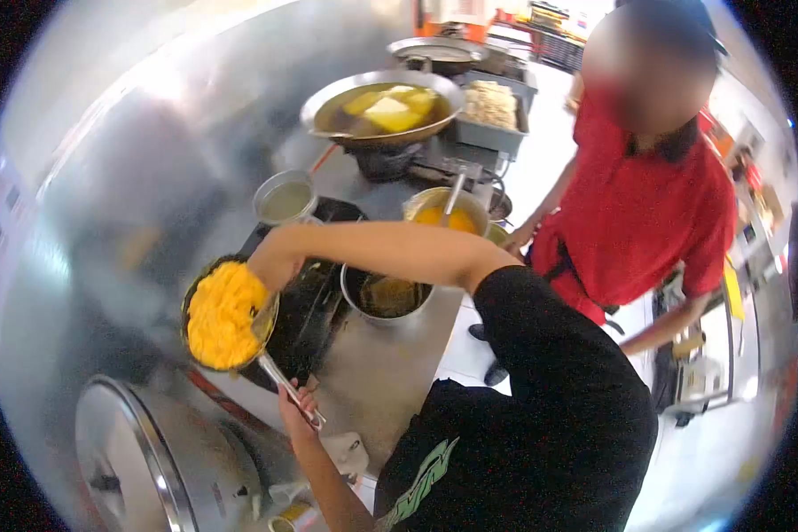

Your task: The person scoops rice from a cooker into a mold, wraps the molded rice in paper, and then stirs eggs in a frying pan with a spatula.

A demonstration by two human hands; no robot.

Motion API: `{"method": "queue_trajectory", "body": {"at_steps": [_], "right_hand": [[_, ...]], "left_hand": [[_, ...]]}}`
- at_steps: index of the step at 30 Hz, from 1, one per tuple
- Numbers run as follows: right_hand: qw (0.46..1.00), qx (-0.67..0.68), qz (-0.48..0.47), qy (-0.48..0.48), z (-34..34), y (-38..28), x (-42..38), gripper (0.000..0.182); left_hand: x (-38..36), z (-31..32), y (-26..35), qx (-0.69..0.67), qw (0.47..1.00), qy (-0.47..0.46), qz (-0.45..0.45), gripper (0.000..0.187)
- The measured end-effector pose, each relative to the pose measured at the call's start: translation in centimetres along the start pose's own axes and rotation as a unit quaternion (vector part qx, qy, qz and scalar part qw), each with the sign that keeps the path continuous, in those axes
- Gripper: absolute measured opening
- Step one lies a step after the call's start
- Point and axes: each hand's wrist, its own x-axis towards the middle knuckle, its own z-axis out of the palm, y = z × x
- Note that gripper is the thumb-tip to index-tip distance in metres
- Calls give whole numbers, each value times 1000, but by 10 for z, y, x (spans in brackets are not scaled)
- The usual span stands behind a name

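Yellow egg-like food (224, 315) fills much of a round dark frying pan (187, 330) at the left. My left hand (300, 406) is closed around the pan's metal handle (279, 377), below and right of the pan. Over the pan's upper right edge, my right hand (275, 259) is bent down with its fingers closed. A blurred, thin utensil-like shape shows below it in the food; what the hand grips is not clear. Beside the pan lies the black stove top (306, 310).
A pot of dark liquid (387, 294), a small pot (285, 199) and a bowl of orange liquid (448, 213) stand nearby. Behind are a large wok (383, 106) and a grey tray (492, 133). A person in red (656, 213) stands right; a large lidded pot (151, 452) sits lower left.
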Motion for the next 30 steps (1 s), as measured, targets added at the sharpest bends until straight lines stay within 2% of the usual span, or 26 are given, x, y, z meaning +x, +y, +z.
{"method": "queue_trajectory", "body": {"at_steps": [3,5,7,8,10,11,12,13,14,16,17,18,19,20,23,26,29,30], "right_hand": [[997,-72,-5,8,34,-35,21,27],[978,-45,-129,160,80,-49,29,39],[983,69,42,167,85,-95,-4,48],[968,105,51,224,95,-98,2,50],[980,98,67,158,116,-70,28,59],[962,112,30,246,110,-79,15,59],[942,124,14,312,113,-76,20,51],[954,97,77,274,126,-60,37,43],[952,97,88,276,115,-69,28,39],[921,207,99,315,142,-34,58,28],[923,193,69,325,131,-43,51,30],[918,206,99,325,142,-25,63,33],[894,308,144,291,136,-31,61,35],[850,449,147,234,134,-28,63,36],[740,629,158,176,120,-3,49,32],[583,789,163,104,120,30,45,29],[546,803,230,64,88,43,28,27],[600,762,228,80,70,30,18,27]], "left_hand": [[-5,20,-3,-31,999,-16,1,32],[-4,28,-3,-45,999,-21,18,32],[4,21,-14,-72,997,-24,28,32],[5,16,-13,5,998,-51,43,34],[16,7,-23,36,997,-13,69,37],[28,-11,-28,85,985,-84,122,42],[20,1,-28,62,993,-19,102,46],[8,14,-30,108,984,1,139,48],[15,5,-32,122,984,-8,126,46],[3,13,-24,29,996,-5,79,42],[-2,7,-18,2,998,-6,64,41],[-6,5,-14,-21,999,-15,47,40],[-6,0,-10,-41,998,-29,27,39],[-5,-6,-4,-39,999,-27,20,39],[-10,-5,-2,-27,999,-27,0,38],[-12,-12,5,-24,999,-41,-14,37],[-16,-13,12,-9,999,-39,-22,37],[-18,-14,14,-5,999,-40,-25,37]]}}
